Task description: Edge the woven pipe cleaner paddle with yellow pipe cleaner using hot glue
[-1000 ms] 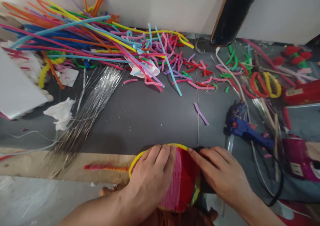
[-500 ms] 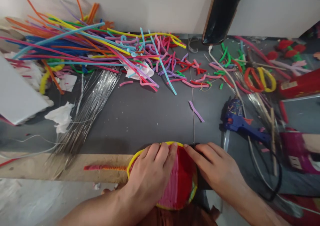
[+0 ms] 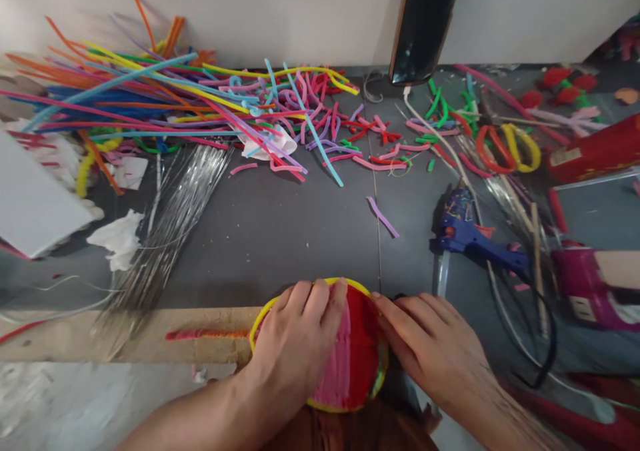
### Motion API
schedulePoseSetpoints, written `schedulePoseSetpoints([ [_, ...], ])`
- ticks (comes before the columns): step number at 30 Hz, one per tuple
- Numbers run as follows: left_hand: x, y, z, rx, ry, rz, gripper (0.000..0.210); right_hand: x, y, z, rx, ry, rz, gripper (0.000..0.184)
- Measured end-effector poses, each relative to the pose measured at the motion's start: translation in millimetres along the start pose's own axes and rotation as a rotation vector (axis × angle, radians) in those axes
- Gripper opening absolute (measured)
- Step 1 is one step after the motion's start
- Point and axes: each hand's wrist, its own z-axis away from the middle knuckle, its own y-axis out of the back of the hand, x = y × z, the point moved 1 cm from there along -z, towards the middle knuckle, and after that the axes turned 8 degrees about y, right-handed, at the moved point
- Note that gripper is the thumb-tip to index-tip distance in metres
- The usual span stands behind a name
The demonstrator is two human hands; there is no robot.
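Note:
At the table's near edge is a round disc, faced with pink and red pipe cleaners and rimmed with a yellow pipe cleaner. A thin stem wrapped in pink and orange sticks out from its left side. My left hand lies across the left part, fingers closed over the far rim and pressing there. My right hand pinches the rim at the upper right, its index fingertip on the yellow edge. Both thumbs are hidden. Greenish shine shows on the rim at lower right.
A heap of coloured pipe cleaners lies at the back left, with silvery wires below. Cut pieces are scattered mid-back. At right are a blue glue gun with a cord, and scissors. A phone leans against the wall.
My right fingertips have slid a little rightward along the yellow rim. My left hand keeps its place on the disc. The whole view has shifted slightly.

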Motion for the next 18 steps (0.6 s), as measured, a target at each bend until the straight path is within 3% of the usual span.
schedulePoseSetpoints([
  [9, 0.1, 4.1, -0.5, -0.042, -0.023, -0.028, 0.044, -8.7, -4.6, 9.2, -0.013, -0.013, 0.019, 0.036],
  [15, 1.2, 7.8, -3.2, 0.048, -0.146, -0.025, 0.031, -10.1, -10.8, 11.6, -0.036, -0.021, 0.058, 0.04],
  [18, 2.3, 7.0, -4.5, -0.004, -0.13, -0.021, 0.036, -11.2, -11.1, 10.5, -0.049, -0.014, 0.07, 0.04],
])
